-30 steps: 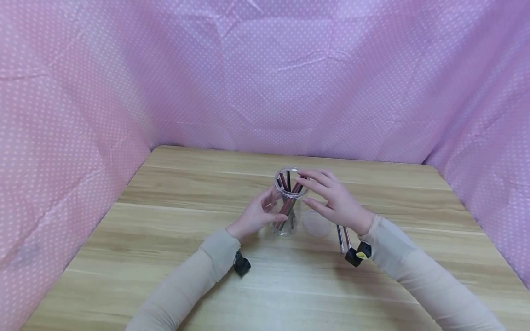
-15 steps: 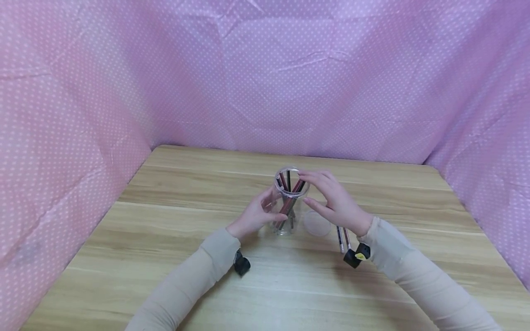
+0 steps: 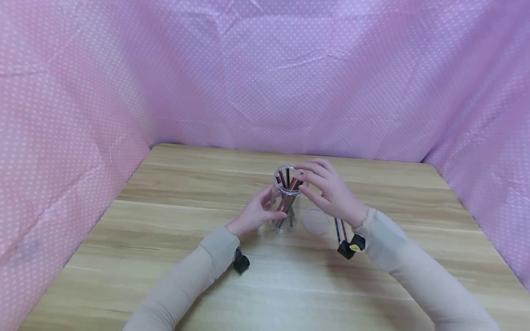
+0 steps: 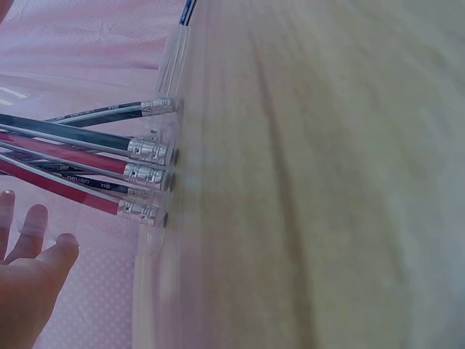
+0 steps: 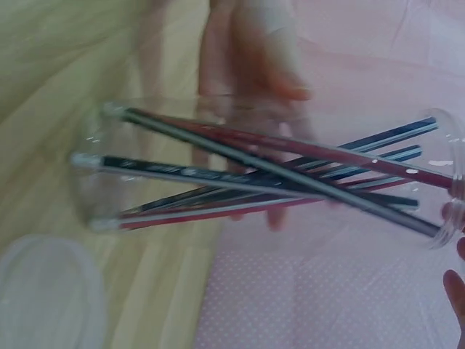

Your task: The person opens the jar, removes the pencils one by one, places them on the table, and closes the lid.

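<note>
A clear plastic jar (image 3: 284,195) stands on the table with its mouth uncovered and several pencils (image 3: 287,175) leaning inside, some dark, some red. My left hand (image 3: 257,214) grips the jar's side, thumb in front and fingers behind. Through the clear wall in the right wrist view, that hand (image 5: 261,65) shows beyond the crossed pencils. My right hand (image 3: 331,188) is at the mouth, fingers spread and slightly bent, fingertips right at the rim and the pencil tops. In the left wrist view, metal-banded eraser ends (image 4: 145,176) sit at the jar's bottom.
A round translucent lid (image 3: 316,220) lies flat on the wooden table (image 3: 198,184), just right of the jar. Two more pencils (image 3: 342,230) lie beyond it, partly under the right wrist and its camera. Pink dotted cloth (image 3: 265,82) hangs around the table.
My right hand has shifted slightly up and left, its fingers lifting and spreading more over the jar's mouth. My left hand keeps its grip on the jar.
</note>
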`<action>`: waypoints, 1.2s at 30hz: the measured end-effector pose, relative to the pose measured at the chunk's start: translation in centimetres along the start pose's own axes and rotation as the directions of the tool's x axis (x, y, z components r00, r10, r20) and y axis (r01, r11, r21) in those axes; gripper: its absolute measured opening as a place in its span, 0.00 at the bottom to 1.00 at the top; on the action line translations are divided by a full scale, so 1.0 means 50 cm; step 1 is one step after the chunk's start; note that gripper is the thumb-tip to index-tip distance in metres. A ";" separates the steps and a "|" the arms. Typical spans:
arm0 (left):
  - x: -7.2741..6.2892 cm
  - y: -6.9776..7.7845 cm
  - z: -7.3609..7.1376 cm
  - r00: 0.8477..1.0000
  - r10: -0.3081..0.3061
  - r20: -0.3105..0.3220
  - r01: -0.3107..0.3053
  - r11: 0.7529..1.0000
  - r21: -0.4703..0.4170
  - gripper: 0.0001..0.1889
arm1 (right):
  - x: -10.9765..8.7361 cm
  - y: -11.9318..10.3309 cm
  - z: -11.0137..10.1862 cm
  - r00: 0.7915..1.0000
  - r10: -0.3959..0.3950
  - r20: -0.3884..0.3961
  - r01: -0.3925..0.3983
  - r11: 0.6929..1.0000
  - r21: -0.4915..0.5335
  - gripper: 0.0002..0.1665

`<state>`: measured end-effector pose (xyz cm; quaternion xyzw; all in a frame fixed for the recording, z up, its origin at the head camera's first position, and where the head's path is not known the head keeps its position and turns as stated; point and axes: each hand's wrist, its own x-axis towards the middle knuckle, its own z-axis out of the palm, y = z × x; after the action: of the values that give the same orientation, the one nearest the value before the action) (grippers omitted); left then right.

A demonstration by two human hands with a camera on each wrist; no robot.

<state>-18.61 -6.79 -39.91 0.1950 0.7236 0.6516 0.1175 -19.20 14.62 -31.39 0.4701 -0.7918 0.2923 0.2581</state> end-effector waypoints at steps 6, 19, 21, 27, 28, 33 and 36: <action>-0.002 0.000 0.001 1.000 -0.015 -0.015 0.015 1.000 0.009 0.44 | 0.043 -0.007 -0.011 0.996 0.054 0.072 -0.057 0.998 0.029 0.05; -0.001 -0.006 -0.002 1.000 0.004 -0.007 -0.004 1.000 -0.027 0.45 | 0.087 -0.017 -0.027 0.918 0.296 0.262 -0.304 0.952 -0.009 0.10; -0.003 -0.005 -0.001 1.000 0.003 -0.010 -0.003 1.000 -0.021 0.45 | 0.090 -0.021 -0.026 0.914 0.303 0.269 -0.313 0.950 -0.005 0.10; -0.004 -0.002 -0.003 1.000 -0.001 -0.016 0.000 1.000 -0.027 0.46 | 0.101 -0.025 -0.017 0.911 0.303 0.279 -0.317 0.948 0.004 0.09; -0.003 -0.001 -0.003 1.000 0.001 -0.014 -0.001 1.000 -0.030 0.46 | 0.102 -0.025 -0.016 0.911 0.306 0.278 -0.319 0.948 0.002 0.09; -0.002 0.008 -0.001 1.000 -0.010 -0.003 0.010 1.000 -0.018 0.46 | 0.100 -0.023 -0.014 0.894 0.338 0.293 -0.351 0.936 -0.010 0.08; -0.002 0.007 0.001 1.000 -0.011 -0.006 0.011 1.000 -0.002 0.46 | 0.095 -0.021 -0.013 0.886 0.346 0.308 -0.366 0.930 0.008 0.08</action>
<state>-18.45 -6.77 -39.56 0.1888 0.7244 0.6522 0.1192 -20.21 11.85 -27.44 0.3640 -0.8845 0.2855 0.0607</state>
